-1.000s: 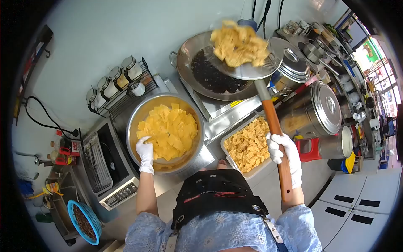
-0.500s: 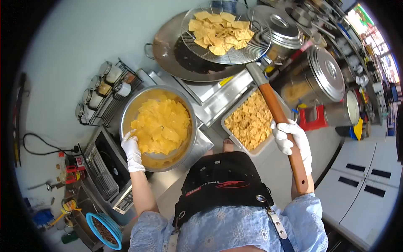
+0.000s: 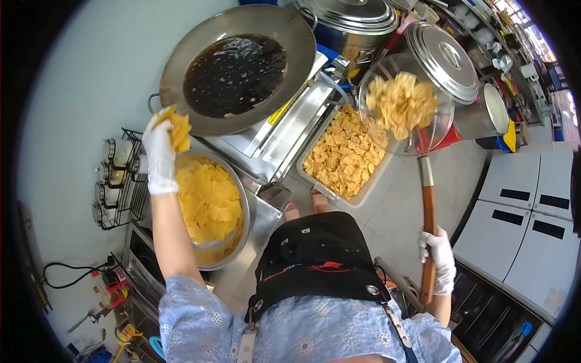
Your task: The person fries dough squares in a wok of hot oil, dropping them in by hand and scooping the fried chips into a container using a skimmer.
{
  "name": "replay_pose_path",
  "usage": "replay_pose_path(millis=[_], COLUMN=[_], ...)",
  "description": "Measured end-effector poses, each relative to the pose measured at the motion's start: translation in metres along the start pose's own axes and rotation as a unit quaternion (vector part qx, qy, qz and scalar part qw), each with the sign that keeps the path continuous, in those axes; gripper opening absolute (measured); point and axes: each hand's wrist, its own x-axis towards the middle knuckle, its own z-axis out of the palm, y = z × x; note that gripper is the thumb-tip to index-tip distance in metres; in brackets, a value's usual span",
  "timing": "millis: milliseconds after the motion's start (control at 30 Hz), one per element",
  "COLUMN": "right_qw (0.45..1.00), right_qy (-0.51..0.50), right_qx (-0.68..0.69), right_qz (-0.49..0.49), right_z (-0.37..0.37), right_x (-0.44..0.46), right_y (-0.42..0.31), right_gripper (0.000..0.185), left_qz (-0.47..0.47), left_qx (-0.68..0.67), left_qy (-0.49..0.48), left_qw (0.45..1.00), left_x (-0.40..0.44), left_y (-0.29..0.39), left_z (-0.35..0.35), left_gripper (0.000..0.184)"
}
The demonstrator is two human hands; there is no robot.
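Note:
My gloved left hand (image 3: 159, 154) is closed on a bunch of yellow sheets (image 3: 175, 127), held between the wok and the metal bowl (image 3: 245, 227). More yellow sheets (image 3: 209, 199) lie in that bowl. The wok (image 3: 296, 54) holds dark oil (image 3: 236, 75) with foam and small bits on it. In my gloved right hand (image 3: 437, 257) is the wooden handle of a long wire strainer (image 3: 445, 118). Golden fried chips (image 3: 402, 104), blurred, are at the strainer, which overlaps the right edge of a plastic tub (image 3: 358, 197) of fried chips (image 3: 345, 157).
Lidded steel pots (image 3: 445, 57) stand behind and beside the strainer. A wire rack (image 3: 130, 199) with jars is at the left wall. White cabinets (image 3: 514, 224) are on the right. Two feet (image 3: 319, 201) show on the tiled floor below the tub.
The strainer with fried chips has swung right, away from the wok, toward the tub. My left hand has risen from the bowl's rim and now holds yellow sheets near the wok. The view has shifted.

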Motion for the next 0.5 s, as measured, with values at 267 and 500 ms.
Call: replay_pose_path(millis=[267, 500], right_qw=[0.965, 0.836], right_qy=[0.05, 0.129], right_qx=[-0.253, -0.53], right_qz=[0.039, -0.057], right_z=[0.029, 0.05], right_x=[0.142, 0.18], right_y=[0.128, 0.189], right_gripper=[0.016, 0.021], left_qz=[0.138, 0.34], left_qx=[0.165, 0.301], left_qy=[-0.056, 0.058], left_qw=[0.975, 0.889], left_x=[0.091, 0.027], left_y=[-0.005, 0.013], left_z=[0.095, 0.058], left_gripper=[0.086, 0.068])
